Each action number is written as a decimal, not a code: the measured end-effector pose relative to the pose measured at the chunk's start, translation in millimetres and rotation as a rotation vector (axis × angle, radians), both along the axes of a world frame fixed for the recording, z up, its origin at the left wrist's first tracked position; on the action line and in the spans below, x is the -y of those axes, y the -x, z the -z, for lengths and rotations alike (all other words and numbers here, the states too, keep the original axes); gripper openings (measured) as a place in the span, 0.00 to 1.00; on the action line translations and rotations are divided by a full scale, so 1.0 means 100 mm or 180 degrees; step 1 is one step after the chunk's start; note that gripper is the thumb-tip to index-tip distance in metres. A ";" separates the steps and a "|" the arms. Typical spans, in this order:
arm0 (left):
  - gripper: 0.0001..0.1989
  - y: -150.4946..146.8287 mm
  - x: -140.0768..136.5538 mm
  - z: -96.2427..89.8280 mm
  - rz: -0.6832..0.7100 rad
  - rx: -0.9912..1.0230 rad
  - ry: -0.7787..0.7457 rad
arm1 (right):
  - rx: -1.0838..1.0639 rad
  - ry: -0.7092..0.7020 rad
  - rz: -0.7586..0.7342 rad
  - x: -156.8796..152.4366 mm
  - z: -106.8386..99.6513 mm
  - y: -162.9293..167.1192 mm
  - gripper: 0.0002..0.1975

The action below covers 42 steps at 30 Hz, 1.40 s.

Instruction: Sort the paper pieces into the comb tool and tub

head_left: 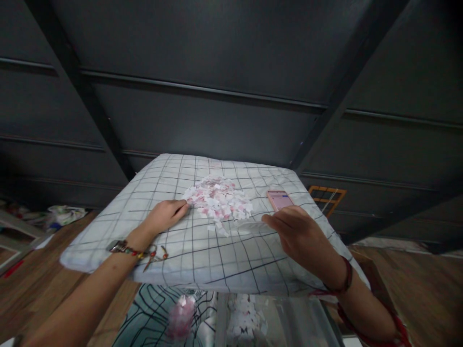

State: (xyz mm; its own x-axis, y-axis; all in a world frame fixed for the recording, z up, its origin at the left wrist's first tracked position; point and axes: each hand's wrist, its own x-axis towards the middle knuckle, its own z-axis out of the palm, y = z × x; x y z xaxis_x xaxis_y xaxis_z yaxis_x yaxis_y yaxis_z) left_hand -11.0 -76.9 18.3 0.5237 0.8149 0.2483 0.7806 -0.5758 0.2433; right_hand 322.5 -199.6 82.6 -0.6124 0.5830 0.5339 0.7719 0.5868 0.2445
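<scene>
A loose heap of small white and pink paper pieces (220, 197) lies on a table (217, 260) covered with a white, dark-checked cloth. At the heap's left edge rests my left hand (164, 217), its fingers closed together; whatever they pinch, if anything, is hidden. My right hand (294, 231) grips a thin, translucent whitish thing (249, 226), which reaches toward the heap's lower right side. Blur hides its exact kind. Just beyond that hand lies a phone (278, 198) in a pink case, its screen lit and partly covered by the hand.
Below the table's front edge are a clear plastic bin (289, 318) with white pieces, and a pink-and-white bundle (181, 318) on patterned green fabric (144, 313). Dark panelled wall (210, 120) rises behind the table. An orange frame (327, 198) stands at right.
</scene>
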 end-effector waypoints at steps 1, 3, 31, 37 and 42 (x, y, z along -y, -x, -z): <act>0.24 0.00 -0.01 0.01 0.0010 0.0005 -0.0004 | -0.0011 -0.0019 -0.0003 0.03 -0.02 -0.02 0.19; 0.24 0.00 -0.01 0.02 0.0045 0.0013 -0.0005 | -0.0041 -0.0127 -0.0002 0.07 -0.07 -0.04 0.18; 0.23 0.00 -0.01 0.02 0.0053 -0.0098 0.0006 | -0.0168 -0.0091 -0.0228 0.19 -0.03 -0.03 0.17; 0.25 0.00 -0.01 0.00 -0.0083 -0.0209 0.0141 | -0.0099 -0.0304 -0.0006 0.19 -0.04 -0.01 0.17; 0.26 0.02 -0.04 0.06 -0.0689 -0.0239 -0.0250 | -0.0066 -0.0224 0.0018 0.20 -0.01 0.07 0.17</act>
